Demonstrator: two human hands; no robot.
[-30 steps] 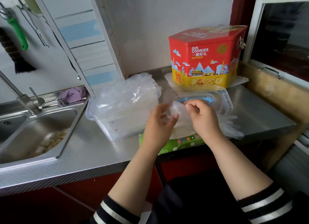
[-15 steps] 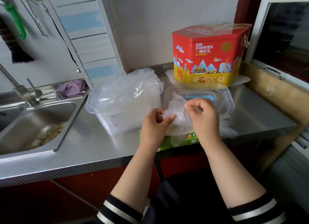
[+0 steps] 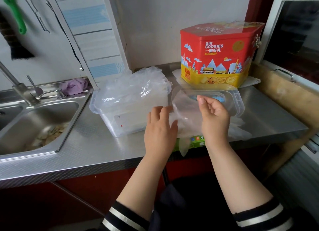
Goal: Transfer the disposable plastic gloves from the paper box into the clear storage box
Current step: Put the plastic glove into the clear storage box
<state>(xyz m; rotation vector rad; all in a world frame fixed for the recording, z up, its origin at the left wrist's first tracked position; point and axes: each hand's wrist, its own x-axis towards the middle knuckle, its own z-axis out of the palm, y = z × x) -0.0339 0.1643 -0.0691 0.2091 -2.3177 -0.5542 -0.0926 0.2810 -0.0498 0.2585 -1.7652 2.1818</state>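
A clear storage box (image 3: 110, 117) stands on the steel counter, heaped above its rim with thin plastic gloves (image 3: 133, 86). Right of it, at the counter's front edge, lies the green paper box (image 3: 196, 141), mostly hidden by my hands. A single clear glove (image 3: 186, 113) is stretched between my hands above the paper box. My right hand (image 3: 214, 116) pinches its upper edge with curled fingers. My left hand (image 3: 160, 129) holds its left side, fingers extended. More gloves (image 3: 240, 129) spill out to the right of the paper box.
The storage box's clear lid (image 3: 238, 99) lies behind my right hand. A red and yellow cookie tin (image 3: 217, 54) stands at the back right. A steel sink (image 3: 34, 127) with a tap (image 3: 19, 89) is on the left. A wooden ledge (image 3: 283, 99) borders the counter's right end.
My hands have moved apart and the glove between them has been pulled up out of the paper box and spread open. The camera has shifted slightly.
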